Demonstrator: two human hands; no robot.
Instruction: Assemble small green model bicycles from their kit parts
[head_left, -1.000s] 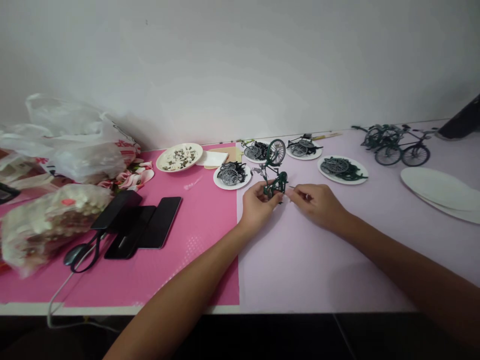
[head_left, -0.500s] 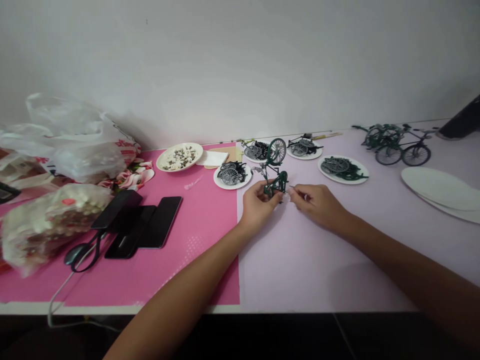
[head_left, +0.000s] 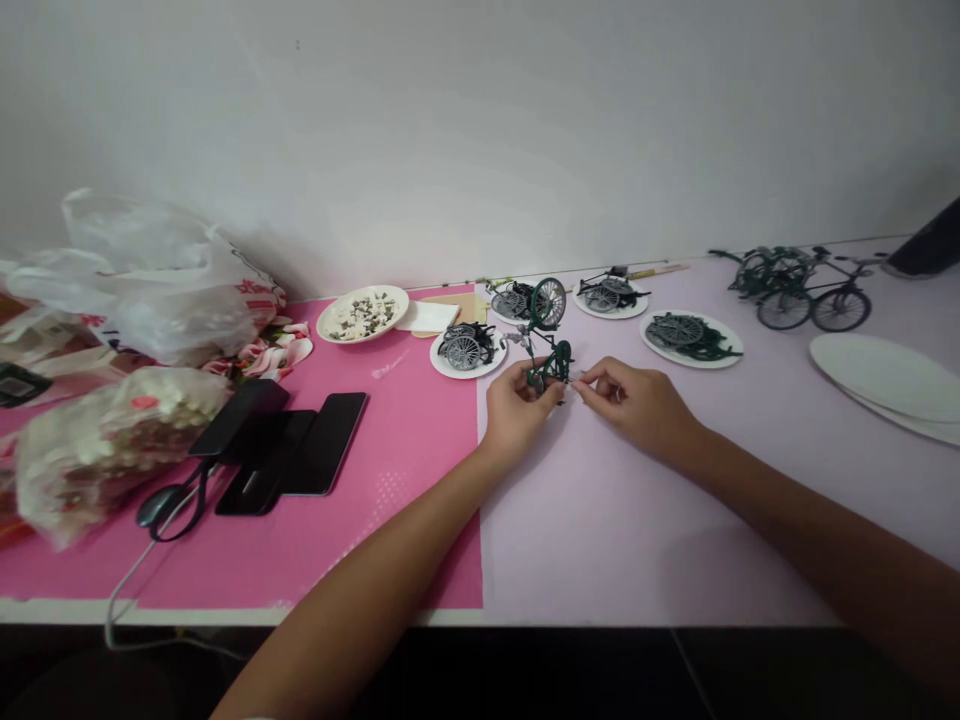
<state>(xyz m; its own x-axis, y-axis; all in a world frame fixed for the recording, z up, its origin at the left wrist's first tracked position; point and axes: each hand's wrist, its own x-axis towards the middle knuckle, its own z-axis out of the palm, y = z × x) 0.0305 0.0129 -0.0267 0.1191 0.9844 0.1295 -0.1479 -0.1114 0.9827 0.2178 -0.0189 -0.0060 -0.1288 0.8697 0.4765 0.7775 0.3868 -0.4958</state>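
Observation:
My left hand (head_left: 521, 405) is closed around a small green toy bicycle (head_left: 551, 358), held above the table with one grey wheel pointing up. Close by on the right, my right hand (head_left: 626, 395) pinches at the lower end of the bicycle frame. Whatever sits between its thumb and forefinger is too small to make out. Behind the hands lie white plates of parts: grey wheels (head_left: 463, 350), dark pieces (head_left: 609, 293) and green frames with a wheel (head_left: 686, 335).
Assembled toy bicycles (head_left: 814, 300) stand at the back right, near stacked white plates (head_left: 885, 380). On the pink left half are a bowl of small pieces (head_left: 362, 315), a phone (head_left: 328, 440), a black device (head_left: 240, 420) and plastic bags (head_left: 150, 280).
My right hand has tilted slightly, its fingertips shifting a little left against the bicycle's lower end. The left hand keeps its hold on the bicycle, and the view has shifted slightly.

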